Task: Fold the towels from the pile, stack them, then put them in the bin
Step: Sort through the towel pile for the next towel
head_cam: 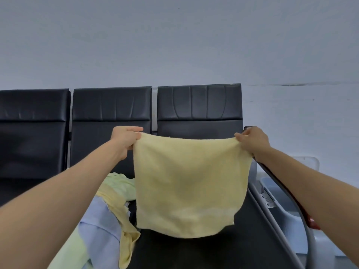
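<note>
Towel (186, 183) hangs spread in the air just right of the pile (108, 210), its top corners pinched by the left grip (125, 140) and right grip (252, 141), and a slack pinch could drop one corner onto the pile, skewing the fold.
</note>
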A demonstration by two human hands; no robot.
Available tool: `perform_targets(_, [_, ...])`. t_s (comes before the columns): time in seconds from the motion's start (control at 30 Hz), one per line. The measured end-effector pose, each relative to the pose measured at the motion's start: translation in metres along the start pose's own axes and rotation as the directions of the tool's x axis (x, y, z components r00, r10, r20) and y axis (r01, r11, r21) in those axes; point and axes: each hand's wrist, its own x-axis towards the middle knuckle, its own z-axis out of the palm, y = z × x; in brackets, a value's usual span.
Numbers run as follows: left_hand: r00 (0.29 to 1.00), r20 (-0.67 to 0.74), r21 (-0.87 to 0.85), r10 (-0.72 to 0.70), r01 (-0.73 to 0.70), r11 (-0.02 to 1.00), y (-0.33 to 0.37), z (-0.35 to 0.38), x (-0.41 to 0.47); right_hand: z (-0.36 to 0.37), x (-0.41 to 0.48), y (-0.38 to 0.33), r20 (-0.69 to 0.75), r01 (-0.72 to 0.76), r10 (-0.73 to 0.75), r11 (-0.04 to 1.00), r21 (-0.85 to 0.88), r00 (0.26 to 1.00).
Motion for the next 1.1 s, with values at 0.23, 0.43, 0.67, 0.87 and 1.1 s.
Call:
perform_targets(0.23, [0.997,0.060,-0.002,-0.045,0.045,0.999,0.003,0.001,0.001,0.000,-0.001,-0.005,-0.012,-0.083,0.099,0.885,0.458,0.995])
perform_targets(0.43, [0.984,0.099,0.308,0.147,-0.171,0.936,0.003,-0.008,0.004,-0.014,-0.001,-0.009,0.244,0.142,-0.147,0.989,0.036,0.959])
perform_targets(0.67, [0.907,0.062,0.618,0.417,-0.363,0.697,0.006,0.001,0.006,0.008,-0.003,-0.003,-0.004,0.436,-0.498,0.763,-0.476,0.867])
perform_targets(0.87, [0.863,0.046,0.684,0.504,-0.395,0.613,0.010,-0.002,0.012,0.011,0.000,-0.011,-0.009,0.376,-0.490,0.682,-0.627,0.872])
perform_targets(1.1, [0.834,0.172,0.712,0.525,-0.474,0.519,0.008,-0.005,0.005,0.010,-0.001,-0.003,-0.027,0.295,-0.366,0.789,-0.539,0.930])
